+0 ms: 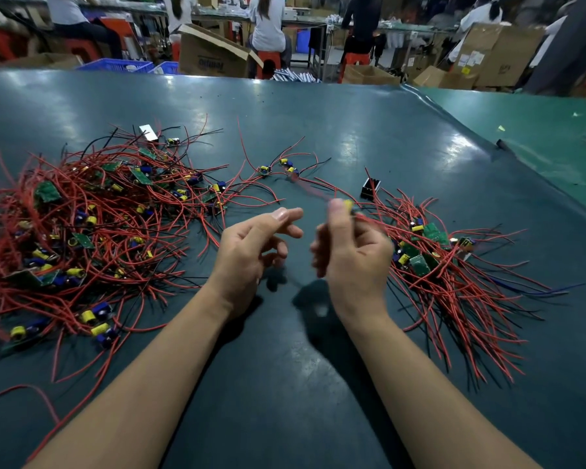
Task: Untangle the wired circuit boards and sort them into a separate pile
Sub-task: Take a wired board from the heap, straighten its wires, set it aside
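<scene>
Two bare hands are raised over a dark green table point(352, 137), between two heaps of wired circuit boards. The right hand point(352, 255) pinches one small board point(349, 206) with a yellow part between its thumb and fingers; this board is blurred, and its red wires point(313, 191) run away up and to the left, also blurred. The left hand point(251, 248) holds nothing: its fingers are loosely curled, the thumb and first finger apart from each other. The big tangled pile point(91, 225) of boards and red and black wires lies on the left side of the table. The smaller sorted pile point(447, 265), its wires lying more in one direction, is on the right, just beside the right hand. Some loose boards point(279, 167) lie further back between both piles, near a small black part point(371, 188).
</scene>
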The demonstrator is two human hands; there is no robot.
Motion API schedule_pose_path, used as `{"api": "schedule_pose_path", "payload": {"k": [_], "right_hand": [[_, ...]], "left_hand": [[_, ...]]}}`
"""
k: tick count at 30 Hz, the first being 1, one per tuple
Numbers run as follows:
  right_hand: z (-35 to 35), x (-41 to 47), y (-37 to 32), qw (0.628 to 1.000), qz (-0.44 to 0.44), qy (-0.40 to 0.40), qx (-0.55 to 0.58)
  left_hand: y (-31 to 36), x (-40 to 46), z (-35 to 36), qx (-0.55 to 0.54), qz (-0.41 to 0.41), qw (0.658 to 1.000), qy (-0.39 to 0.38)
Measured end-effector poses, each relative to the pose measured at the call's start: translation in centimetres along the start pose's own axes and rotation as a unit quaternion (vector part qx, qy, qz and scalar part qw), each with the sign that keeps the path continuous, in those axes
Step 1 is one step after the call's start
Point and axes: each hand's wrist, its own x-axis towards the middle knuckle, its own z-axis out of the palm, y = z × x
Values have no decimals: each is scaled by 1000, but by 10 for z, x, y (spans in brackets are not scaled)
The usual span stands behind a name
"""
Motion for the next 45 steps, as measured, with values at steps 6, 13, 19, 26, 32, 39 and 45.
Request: {"api": "schedule_pose_path", "payload": {"k": [6,13,19,26,32,39,45], "right_hand": [[-26,24,-1,934,187,228,199],[-12,18,7,980,150,105,81],[-11,14,9,989,138,32,36],[-9,14,11,991,132,-5,16],[-10,13,10,991,134,-23,8],[-11,13,8,989,146,-26,5],[-11,14,8,989,148,-26,-1]], "left_hand": [[0,0,-2,21,11,1000,11],[1,0,-4,65,66,994,54],[-4,-2,-9,394,182,893,122],[17,6,-42,626,223,695,276],[38,9,-99,704,-89,596,377],[33,16,-107,712,-58,588,380],[38,13,-97,623,110,625,457]]}}
